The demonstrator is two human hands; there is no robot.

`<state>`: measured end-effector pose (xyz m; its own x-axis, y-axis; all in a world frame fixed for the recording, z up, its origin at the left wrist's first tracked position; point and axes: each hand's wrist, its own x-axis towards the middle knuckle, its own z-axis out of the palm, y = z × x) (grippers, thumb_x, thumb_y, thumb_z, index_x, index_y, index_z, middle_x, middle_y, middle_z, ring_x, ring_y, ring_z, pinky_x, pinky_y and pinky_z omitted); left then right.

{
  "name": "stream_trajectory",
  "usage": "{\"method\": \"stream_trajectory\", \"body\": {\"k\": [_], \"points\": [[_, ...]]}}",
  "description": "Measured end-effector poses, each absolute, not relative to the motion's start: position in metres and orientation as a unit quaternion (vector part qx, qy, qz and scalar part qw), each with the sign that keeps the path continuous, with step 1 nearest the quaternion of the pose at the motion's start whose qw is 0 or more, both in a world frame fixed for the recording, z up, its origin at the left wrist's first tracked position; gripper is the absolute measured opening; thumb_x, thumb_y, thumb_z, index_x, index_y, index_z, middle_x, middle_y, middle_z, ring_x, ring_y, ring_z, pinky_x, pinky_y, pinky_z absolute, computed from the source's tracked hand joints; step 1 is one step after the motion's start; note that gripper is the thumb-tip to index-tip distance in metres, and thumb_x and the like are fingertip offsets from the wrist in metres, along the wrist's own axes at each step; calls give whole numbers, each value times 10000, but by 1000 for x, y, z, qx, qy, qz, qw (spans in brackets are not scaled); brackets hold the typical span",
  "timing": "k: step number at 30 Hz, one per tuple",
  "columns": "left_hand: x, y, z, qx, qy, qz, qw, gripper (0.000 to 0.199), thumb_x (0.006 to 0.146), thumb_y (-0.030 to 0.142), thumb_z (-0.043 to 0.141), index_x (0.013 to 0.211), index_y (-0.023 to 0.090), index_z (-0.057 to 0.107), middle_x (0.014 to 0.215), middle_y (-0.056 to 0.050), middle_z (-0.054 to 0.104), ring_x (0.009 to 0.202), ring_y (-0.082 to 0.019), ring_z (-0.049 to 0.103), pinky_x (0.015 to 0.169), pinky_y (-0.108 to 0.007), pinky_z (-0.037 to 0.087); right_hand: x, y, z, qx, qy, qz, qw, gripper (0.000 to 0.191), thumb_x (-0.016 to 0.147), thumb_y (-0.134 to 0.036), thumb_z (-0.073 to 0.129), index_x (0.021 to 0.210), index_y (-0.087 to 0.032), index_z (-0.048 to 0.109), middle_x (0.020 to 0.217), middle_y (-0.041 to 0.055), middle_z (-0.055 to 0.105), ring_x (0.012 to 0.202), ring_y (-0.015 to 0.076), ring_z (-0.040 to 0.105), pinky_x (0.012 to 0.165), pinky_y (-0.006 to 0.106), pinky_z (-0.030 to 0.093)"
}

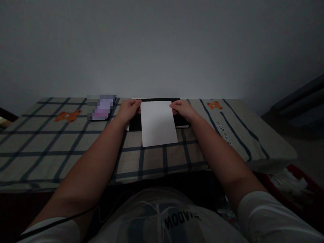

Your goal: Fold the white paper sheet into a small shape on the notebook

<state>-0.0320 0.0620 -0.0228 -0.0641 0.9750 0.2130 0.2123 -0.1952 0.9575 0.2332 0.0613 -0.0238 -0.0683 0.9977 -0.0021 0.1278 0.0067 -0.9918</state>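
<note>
A sheet of lined white paper (159,125) is stretched between my two hands, its lower edge nearest me. My left hand (129,109) pinches the upper left corner between thumb and fingers. At the upper right corner my right hand (182,108) grips the paper the same way. Behind and partly under the sheet lies a dark, flat notebook or folder (135,123), with pale page edges showing at its sides. The paper and my hands cover much of it, so its exact kind is hard to make out.
A checked tablecloth (152,165) with bear prints covers the table, which stands against a plain wall (162,50). To the left lies a phone (103,108) with its screen lit. A red bin (293,185) with crumpled white material stands below the table at the right.
</note>
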Motion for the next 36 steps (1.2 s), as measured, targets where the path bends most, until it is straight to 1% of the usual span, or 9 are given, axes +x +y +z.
{"method": "stream_trajectory", "body": {"k": [3,9,15,20,23,26,30,33,36], "points": [[-33,63,-23,600,531,507,317,242,910,229,646,680,155,669,607,11,614,573,-112,573,568,-197,462,233,61,-24,-511,-552,481,449,323,943,-39,613,650,-168,656,563,-17,630,525,82,571,563,204,490],[-34,65,-26,560,504,495,432,114,898,228,670,850,142,727,703,-4,682,615,-113,630,641,-227,554,235,64,-24,-517,-541,468,469,306,939,-45,620,665,-177,647,562,-30,623,518,79,556,557,196,483],[-35,66,-28,573,501,497,415,85,842,228,739,823,151,708,710,0,684,636,-115,639,710,-260,583,236,62,-23,-514,-537,475,471,285,948,-57,626,690,-174,657,582,-26,630,534,80,572,568,198,495],[-35,67,-28,581,503,519,376,112,837,245,730,786,160,678,688,9,657,617,-114,614,659,-240,558,235,58,-20,-500,-526,506,466,214,948,-82,651,759,-177,683,619,-17,657,554,84,583,570,201,504],[-34,65,-25,565,500,540,374,104,832,235,724,785,157,674,683,15,641,597,-105,589,635,-229,543,235,56,-19,-504,-525,512,456,204,925,-70,676,753,-178,685,634,-9,670,578,88,593,595,206,520],[-33,63,-22,542,505,541,399,93,824,232,738,828,152,691,695,16,644,596,-99,589,638,-225,545,235,56,-18,-513,-530,499,456,237,925,-60,664,719,-177,670,624,-7,660,573,89,582,601,211,520],[-33,62,-20,525,492,508,473,97,814,207,748,882,143,723,739,-6,686,610,-98,613,634,-221,547,236,58,-19,-517,-524,488,469,259,944,-50,628,723,-178,661,608,-15,645,564,85,578,592,203,510],[-32,63,-22,519,499,497,485,28,806,160,735,818,140,718,698,-7,685,597,-97,617,626,-218,543,237,59,-19,-513,-520,488,478,267,945,-48,630,714,-179,655,606,-21,639,551,79,575,590,197,510],[-32,64,-23,517,505,510,468,32,796,130,728,778,140,703,661,7,669,574,-90,602,610,-213,532,236,60,-19,-508,-512,501,478,261,945,-48,633,718,-176,660,612,-15,649,546,80,581,584,200,516]]}}
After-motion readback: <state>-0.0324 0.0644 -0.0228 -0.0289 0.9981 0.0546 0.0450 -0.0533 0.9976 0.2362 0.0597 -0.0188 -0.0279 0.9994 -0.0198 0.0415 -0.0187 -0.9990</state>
